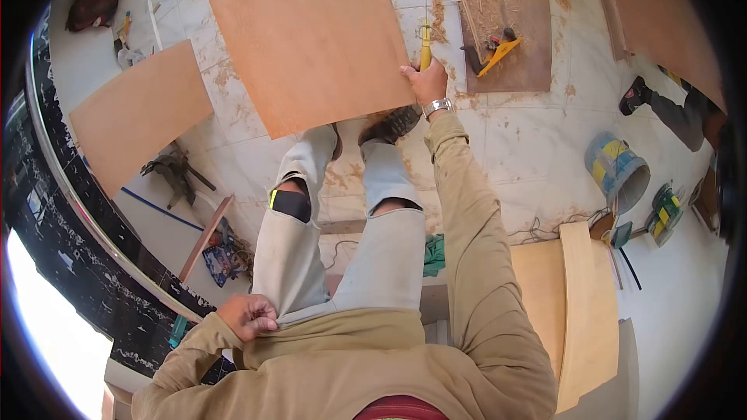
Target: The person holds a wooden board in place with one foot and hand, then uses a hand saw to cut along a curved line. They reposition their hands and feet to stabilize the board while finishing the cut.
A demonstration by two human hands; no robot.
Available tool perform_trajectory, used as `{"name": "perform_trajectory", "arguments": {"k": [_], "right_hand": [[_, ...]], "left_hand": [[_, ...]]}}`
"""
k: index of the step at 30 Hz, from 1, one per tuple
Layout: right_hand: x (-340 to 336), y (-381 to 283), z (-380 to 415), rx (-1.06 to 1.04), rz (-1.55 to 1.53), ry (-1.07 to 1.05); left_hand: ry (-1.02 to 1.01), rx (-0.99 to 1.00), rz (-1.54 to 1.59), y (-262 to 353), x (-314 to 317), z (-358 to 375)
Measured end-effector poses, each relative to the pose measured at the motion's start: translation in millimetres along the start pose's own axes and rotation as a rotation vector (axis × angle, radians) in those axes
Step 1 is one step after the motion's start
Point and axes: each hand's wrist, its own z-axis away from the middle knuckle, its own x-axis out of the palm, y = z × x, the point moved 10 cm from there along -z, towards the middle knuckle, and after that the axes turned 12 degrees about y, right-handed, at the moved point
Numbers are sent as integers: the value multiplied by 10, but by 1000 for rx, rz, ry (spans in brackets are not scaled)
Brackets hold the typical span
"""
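My right hand [429,84] is closed around the yellow handle of a screwdriver-like tool [426,47], whose thin shaft points away from me. Its thumb lies near the right edge of a large plywood sheet [311,39], which extends over the floor in front of my feet. Down at my left hip, my left hand [247,316] has its fingers curled and pinched on the cloth of my light trousers [292,264]. To the right of the tool, a hand plane [492,54] with a yellow side rests on a brown board [521,19] strewn with shavings.
A smaller plywood piece [144,113] lies at left, near a dark metal tool [177,175]. At right are a blue and yellow bucket [615,167], a green power tool [664,214], curved plywood [577,303] and another person's leg [673,117]. Shavings and cords litter the tiled floor.
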Motion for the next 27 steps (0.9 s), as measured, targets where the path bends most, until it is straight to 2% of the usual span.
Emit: {"name": "perform_trajectory", "arguments": {"k": [1, 3, 4, 5, 6, 8, 11, 13, 15, 17, 19, 21, 23, 25, 26, 27], "right_hand": [[20, -60, -86, -9, -10, -1], [63, -73, -127, -6, 19, -27], [59, -41, -123, -15, 31, -26], [50, -20, -111, -25, 45, -29], [43, -74, -93, -59, 41, -5], [55, -80, -41, -23, 71, -26], [113, -40, 33, 20, 71, -36], [130, -24, 98, 31, 2, -43], [172, 4, 65, 33, 37, -55], [132, 2, 98, 17, 68, -59], [64, -115, 147, -24, 87, -43], [-75, -226, 107, -87, 205, 58], [-226, -402, 60, -166, 301, 123], [-462, -748, 35, -247, 367, 170], [-557, -928, 18, -237, 302, 187], [-676, -1103, 28, -220, 241, 202]], "left_hand": [[15, -64, 159, -73, -97, 100], [188, -91, 512, -527, -625, 190], [510, 43, 519, -627, -1100, 224], [789, 47, 652, -910, -1558, 264], [954, 89, 721, -1281, -2026, 316], [1056, 37, 552, -1654, -2746, 401], [1005, 53, 272, -2164, -3829, 130], [981, -59, 412, -1738, -4167, -140], [983, 67, 524, -1291, -4826, -674], [1021, 188, 618, -293, -5117, -1192], [943, 349, 690, 721, -5331, -1907], [899, 423, 799, 1603, -5586, -2684], [925, 505, 1048, 2535, -5608, -3236], [830, 689, 1302, 3508, -5420, -3604], [797, 808, 1247, 4001, -5198, -3662], [828, 814, 971, 4440, -4956, -3736]]}}
